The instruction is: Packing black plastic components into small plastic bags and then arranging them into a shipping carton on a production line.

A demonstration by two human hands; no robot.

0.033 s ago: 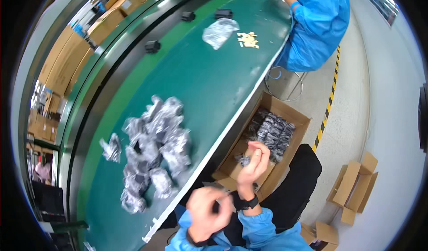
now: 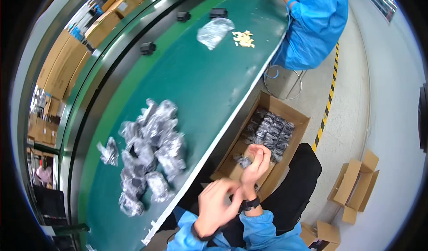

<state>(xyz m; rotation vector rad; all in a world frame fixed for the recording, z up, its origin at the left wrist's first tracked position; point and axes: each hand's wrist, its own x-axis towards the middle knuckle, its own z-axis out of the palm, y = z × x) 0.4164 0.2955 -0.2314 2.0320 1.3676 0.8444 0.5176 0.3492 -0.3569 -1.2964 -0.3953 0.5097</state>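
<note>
My left hand [image 2: 218, 204] is raised at my right wrist. Its thumb and fingers curve together beside the black watch-like band [image 2: 250, 203]; whether anything is pinched between them is hidden. My right hand [image 2: 256, 164] is held up with fingers loosely bent and nothing visible in it. Behind it stands an open carton [image 2: 287, 170] with rows of dark, clear-wrapped parts [image 2: 273, 132] and one loose wrapped part [image 2: 243, 161]. To my left, a pile of dark parts in clear plastic bags [image 2: 154, 144] lies on the green conveyor belt [image 2: 209, 90].
A single bagged part [image 2: 108, 152] lies beside the pile. Further up are a clear bag [image 2: 215, 32], small yellowish pieces [image 2: 243, 39] and several black blocks [image 2: 147, 48]. A co-worker in blue [image 2: 316, 23] sits at the far right. Open cartons [image 2: 354, 186] stand on the floor.
My left hand has moved up and right, its fingers coming to my right wrist. My right hand has barely moved. The view has shifted slightly.
</note>
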